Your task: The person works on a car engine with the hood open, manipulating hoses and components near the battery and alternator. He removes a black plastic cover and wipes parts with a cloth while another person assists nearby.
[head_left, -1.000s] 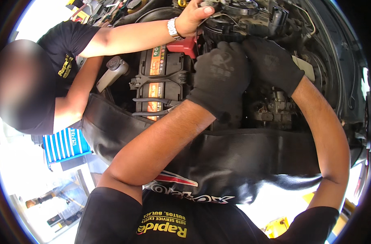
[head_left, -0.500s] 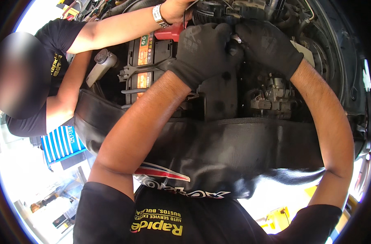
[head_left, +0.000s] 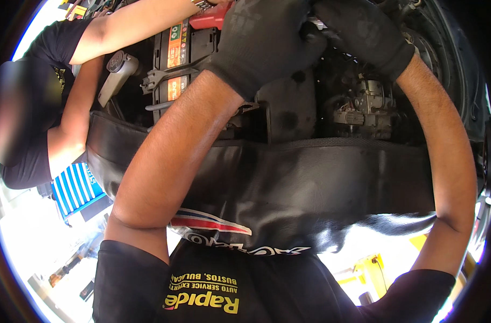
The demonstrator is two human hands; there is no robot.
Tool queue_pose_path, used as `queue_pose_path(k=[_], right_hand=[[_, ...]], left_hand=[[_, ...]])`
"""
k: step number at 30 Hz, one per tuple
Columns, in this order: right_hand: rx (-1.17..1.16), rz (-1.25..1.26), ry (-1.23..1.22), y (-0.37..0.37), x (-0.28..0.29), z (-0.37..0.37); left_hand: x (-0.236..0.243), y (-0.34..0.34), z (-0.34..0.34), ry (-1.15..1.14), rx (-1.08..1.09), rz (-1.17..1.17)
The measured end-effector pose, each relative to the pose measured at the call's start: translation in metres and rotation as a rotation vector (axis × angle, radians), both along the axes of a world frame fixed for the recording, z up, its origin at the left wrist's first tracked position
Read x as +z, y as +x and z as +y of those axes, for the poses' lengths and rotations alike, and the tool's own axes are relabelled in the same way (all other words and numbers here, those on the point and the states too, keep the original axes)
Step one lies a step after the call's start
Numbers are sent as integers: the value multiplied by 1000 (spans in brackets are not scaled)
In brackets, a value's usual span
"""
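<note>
A co-worker point(head_left: 54, 51) stands at the far left, one bare arm extended across the engine bay; a blue-and-white striped cabinet point(head_left: 77, 189) stands below; next is a translucent reservoir point(head_left: 115, 81) with a dark cap, tilted in my view; beside it sits the battery point(head_left: 194, 48), crossed by a black hold-down bracket point(head_left: 170, 75); a red cover point(head_left: 209, 18) lies at its upper end, near the co-worker's wrist; a black protective cover point(head_left: 310, 177) spans the near edge of the bay, beneath both of the worker's forearms.

The left hand point(head_left: 261, 43), in a black glove, is partly closed, fingers curled; a small bright metal piece point(head_left: 316, 22) shows at its fingertips, between the two hands; I cannot tell which hand grips it; the right hand point(head_left: 364, 32), likewise gloved, is bent inward toward the piece, its fingertips hidden, so its closure cannot be told; below the right hand sits a metal unit point(head_left: 368, 105) with ribbed fittings.
</note>
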State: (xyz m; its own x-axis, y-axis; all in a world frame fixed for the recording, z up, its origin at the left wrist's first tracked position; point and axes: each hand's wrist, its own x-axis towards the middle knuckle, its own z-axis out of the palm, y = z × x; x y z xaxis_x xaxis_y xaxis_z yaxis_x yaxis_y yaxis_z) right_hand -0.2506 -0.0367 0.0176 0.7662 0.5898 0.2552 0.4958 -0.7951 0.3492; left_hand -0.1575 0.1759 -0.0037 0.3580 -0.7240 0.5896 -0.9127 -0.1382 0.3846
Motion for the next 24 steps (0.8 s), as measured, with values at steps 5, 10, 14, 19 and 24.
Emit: queue_pose_path(k=[5,10,14,19,24], right_hand=[[-34,48,35,1,1,1],[-136,46,66,-4,4,4],[-257,166,159,-9,6,7],[-235,-11,119,-10,14,7],[-314,11,116,-12,22,4]], left_hand=[[-3,-6,4,63,70,-28],[-13,-12,22,35,33,129],[-19,-12,15,-63,-81,311],[-18,-16,7,-24,32,330],[-17,-18,11,-148,-91,1044]])
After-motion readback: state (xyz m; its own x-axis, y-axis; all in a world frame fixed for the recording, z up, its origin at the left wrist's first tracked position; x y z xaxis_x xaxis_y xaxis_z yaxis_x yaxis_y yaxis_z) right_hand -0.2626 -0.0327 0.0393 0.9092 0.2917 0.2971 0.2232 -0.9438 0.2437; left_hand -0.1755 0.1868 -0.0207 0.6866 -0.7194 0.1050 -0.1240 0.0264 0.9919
